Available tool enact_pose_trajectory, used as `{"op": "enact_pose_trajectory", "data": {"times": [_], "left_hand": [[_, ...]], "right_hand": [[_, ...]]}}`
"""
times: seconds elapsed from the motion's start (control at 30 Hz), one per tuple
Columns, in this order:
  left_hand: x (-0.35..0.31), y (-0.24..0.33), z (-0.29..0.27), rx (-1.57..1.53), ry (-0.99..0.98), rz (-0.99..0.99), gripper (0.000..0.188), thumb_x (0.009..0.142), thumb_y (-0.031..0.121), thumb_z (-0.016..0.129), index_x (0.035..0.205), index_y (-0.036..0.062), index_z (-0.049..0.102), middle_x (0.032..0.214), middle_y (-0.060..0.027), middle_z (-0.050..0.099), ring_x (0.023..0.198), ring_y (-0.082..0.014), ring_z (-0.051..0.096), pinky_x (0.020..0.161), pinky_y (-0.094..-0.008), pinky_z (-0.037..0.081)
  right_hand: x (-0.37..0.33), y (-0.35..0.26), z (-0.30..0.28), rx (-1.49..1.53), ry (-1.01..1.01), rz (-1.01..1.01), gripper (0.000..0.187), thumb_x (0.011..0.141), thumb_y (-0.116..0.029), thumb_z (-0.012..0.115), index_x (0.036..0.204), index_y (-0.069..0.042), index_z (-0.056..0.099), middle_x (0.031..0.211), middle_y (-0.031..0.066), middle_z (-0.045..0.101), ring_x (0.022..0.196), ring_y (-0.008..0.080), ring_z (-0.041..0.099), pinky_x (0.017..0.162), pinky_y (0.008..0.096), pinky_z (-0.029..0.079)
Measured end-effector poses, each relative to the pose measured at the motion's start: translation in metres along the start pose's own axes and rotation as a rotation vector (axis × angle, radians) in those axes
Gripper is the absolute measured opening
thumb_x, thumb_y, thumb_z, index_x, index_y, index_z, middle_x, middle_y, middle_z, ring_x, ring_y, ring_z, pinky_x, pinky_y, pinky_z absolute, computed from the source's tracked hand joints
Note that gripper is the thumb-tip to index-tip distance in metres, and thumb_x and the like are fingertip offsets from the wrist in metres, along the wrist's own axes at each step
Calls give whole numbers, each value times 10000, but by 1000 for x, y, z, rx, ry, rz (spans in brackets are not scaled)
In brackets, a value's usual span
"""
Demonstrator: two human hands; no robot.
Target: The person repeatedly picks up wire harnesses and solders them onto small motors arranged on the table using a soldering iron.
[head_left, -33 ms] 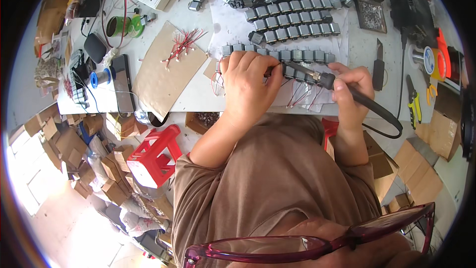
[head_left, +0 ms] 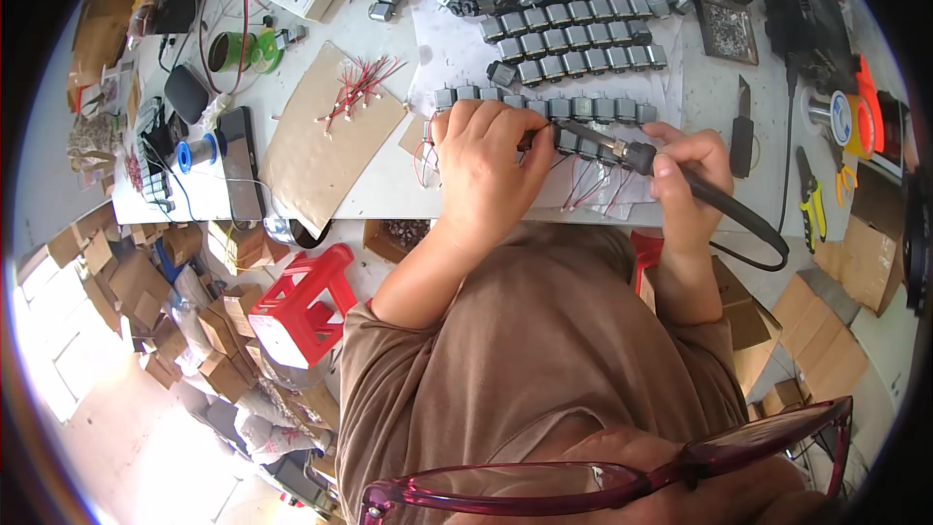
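My right hand [head_left: 692,170] grips a soldering iron [head_left: 639,157] by its dark handle. The iron's metal tip points left, toward the fingertips of my left hand [head_left: 486,165]. That left hand is closed in a pinch over the near row of small grey motors [head_left: 589,146], and what its fingers hold is hidden. Thin red and dark wires [head_left: 583,185] hang from this row toward the table's front edge. Just beyond lies another row of grey motors [head_left: 603,109], partly covered by my left fingers.
More rows of motors [head_left: 583,36] lie on white paper farther back. To the left, a bundle of red and white wires [head_left: 358,87] rests on brown cardboard [head_left: 316,151], near a phone [head_left: 241,165] and solder spool [head_left: 197,154]. A knife [head_left: 742,131] and cutters [head_left: 812,199] lie right.
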State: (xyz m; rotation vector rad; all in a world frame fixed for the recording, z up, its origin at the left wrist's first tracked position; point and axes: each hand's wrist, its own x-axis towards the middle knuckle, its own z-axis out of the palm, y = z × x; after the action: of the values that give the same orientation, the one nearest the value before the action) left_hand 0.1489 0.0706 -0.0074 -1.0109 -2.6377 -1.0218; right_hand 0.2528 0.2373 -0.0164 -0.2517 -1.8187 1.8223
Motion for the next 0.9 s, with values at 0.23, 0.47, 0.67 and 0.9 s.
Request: {"op": "enact_pose_trajectory", "data": {"times": [0.23,0.47,0.67,0.9], "left_hand": [[1,1,-1,2,-16,-8,89,659,75,677,693,109,602,645,14,557,675,-179,497,667,-317,354],[1,1,1,11,0,-11,81,659,80,672,683,105,599,629,10,556,670,-182,503,665,-318,361],[3,4,-1,34,-30,-31,74,664,93,669,686,102,599,634,7,559,669,-189,507,667,-324,364],[5,8,-2,84,-44,-15,71,666,103,664,694,105,599,642,13,562,677,-192,514,670,-333,369]], "right_hand": [[1,-1,1,0,-7,14,112,756,-8,586,788,-17,479,687,15,467,594,66,461,881,405,426],[2,-3,3,-29,-32,-1,114,753,-12,588,786,-17,479,618,-2,462,542,55,440,870,398,430],[0,-1,2,-61,-10,-83,113,751,-21,589,779,-17,480,630,2,448,548,58,429,862,429,438],[-1,-2,-6,-13,88,-71,95,758,-5,566,774,-11,472,655,10,428,564,57,403,860,458,444]]}}
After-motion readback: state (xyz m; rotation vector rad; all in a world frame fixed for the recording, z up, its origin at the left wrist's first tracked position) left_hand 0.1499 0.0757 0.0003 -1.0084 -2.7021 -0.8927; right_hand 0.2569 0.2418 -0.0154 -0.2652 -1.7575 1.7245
